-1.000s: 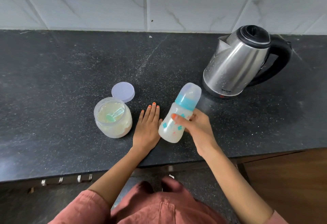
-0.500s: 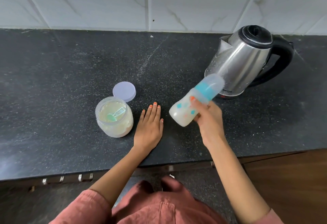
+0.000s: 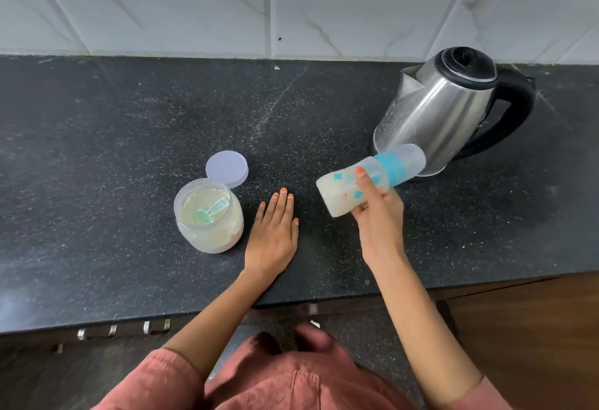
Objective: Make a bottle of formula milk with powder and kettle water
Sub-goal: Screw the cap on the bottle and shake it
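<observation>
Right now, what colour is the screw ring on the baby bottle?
Turquoise; the head view shows the ring on the translucent plastic baby bottle best.

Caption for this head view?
Right hand holds the capped bottle tilted; left hand lies flat beside the open powder jar.

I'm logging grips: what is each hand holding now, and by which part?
The right hand grips the baby bottle around its body, below the blue collar; the left hand rests flat on the counter, holding nothing.

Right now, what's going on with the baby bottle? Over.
Right hand grips capped bottle, tilted, milky inside. Left hand flat on counter. Kettle close behind it.
</observation>
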The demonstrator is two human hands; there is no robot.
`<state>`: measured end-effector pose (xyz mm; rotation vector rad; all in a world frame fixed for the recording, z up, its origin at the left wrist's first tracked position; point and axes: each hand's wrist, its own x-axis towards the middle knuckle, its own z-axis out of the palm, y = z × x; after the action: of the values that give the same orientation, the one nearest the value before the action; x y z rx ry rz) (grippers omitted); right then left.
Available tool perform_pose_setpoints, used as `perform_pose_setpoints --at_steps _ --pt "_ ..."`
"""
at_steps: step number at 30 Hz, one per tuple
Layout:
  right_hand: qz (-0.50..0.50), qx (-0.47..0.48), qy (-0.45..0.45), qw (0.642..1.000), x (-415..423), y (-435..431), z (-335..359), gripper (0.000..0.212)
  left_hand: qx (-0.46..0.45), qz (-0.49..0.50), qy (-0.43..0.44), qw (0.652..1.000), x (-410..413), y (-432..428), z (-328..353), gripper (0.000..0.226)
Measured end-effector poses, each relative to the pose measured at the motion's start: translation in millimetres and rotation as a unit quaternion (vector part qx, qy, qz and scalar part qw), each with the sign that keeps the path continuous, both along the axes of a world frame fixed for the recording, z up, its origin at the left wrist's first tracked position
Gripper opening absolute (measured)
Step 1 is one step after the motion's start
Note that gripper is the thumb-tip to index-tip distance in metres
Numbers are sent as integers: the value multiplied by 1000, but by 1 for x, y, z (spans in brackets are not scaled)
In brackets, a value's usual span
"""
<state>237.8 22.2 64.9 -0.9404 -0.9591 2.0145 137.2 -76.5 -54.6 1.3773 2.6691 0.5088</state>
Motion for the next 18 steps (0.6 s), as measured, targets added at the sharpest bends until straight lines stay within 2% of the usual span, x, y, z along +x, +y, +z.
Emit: perform_pose_setpoints --at_steps 2,5,6,8,10,12,14,16,18 --pt "69 66 -53 994 1 -7 0 25 -13 -8 0 1000 -2 -2 -2 58" --pt "194 162 -149 956 9 -18 -1 25 -27 -29 40 998 -5 -3 -9 54" --pt "192 164 -151 956 10 -17 -1 24 -24 -30 42 998 -5 -3 -9 53" --pt "130 118 -114 978 8 -10 -1 21 -9 -18 28 999 -3 -2 -4 50" --pt "44 46 -53 997 4 -1 2 19 0 -6 7 1000 -1 -1 -1 58" --pt "11 20 -22 999 1 1 2 22 7 -3 6 1000 0 0 -2 62" --pt "68 47 -52 995 2 -5 2 21 1 -4 4 1000 -1 -1 -2 57" --pt "158 92 -115 976 7 -14 0 20 0 -18 24 1000 -2 -3 -3 51" --pt "179 113 -144 967 11 -14 1 20 -9 -26 24 999 -2 -3 -5 52"
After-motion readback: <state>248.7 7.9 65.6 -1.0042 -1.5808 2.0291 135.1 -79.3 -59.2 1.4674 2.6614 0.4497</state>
